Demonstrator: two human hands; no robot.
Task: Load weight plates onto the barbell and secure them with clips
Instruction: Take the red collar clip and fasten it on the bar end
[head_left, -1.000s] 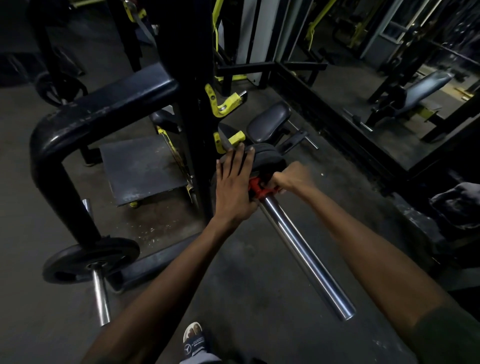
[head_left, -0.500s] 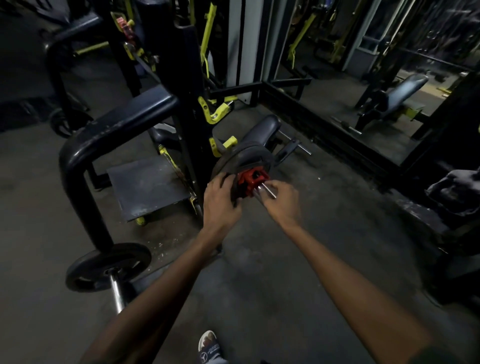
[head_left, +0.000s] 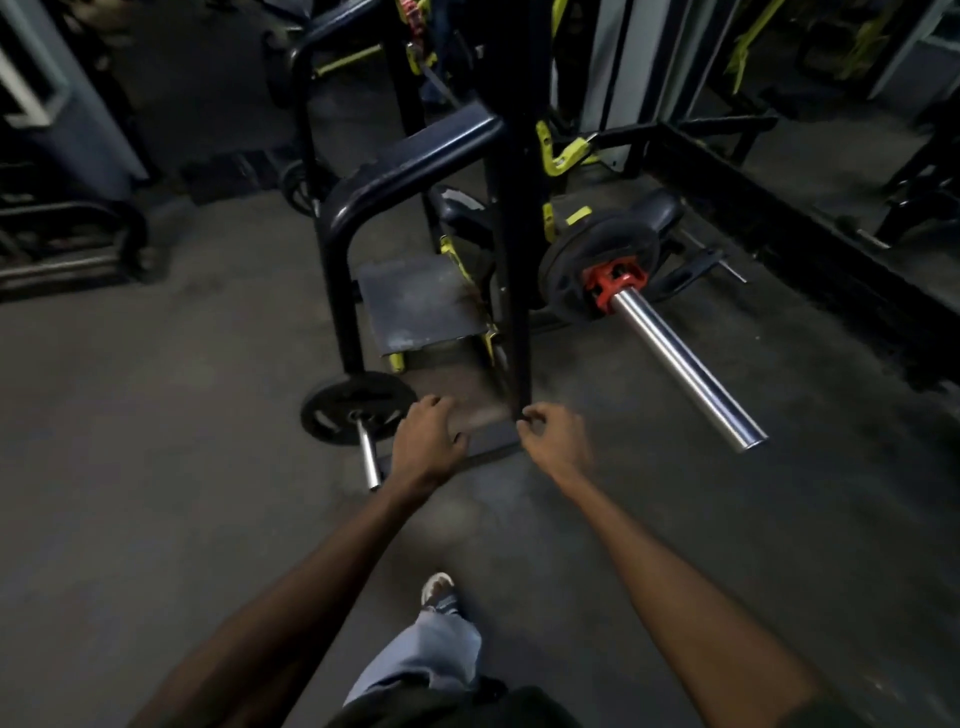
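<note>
A black weight plate (head_left: 582, 270) sits on the chrome barbell sleeve (head_left: 680, 364), which points toward me at the right. A red clip (head_left: 610, 286) is clamped on the sleeve against the plate's outer face. Both my hands hang in the air well below and left of the barbell, touching nothing. My left hand (head_left: 428, 439) has its fingers loosely curled and holds nothing. My right hand (head_left: 553, 436) is also loosely curled and holds nothing.
A black rack frame (head_left: 511, 218) with yellow hooks stands between me and the barbell. A second small plate (head_left: 353, 413) sits on a low storage peg (head_left: 369, 462) at the left. My foot (head_left: 439, 590) is on the grey floor. Benches and machines fill the back.
Both hands have left the plate and the red clip and drawn back toward me. I have stepped away, so the barbell end now lies farther off to the right.
</note>
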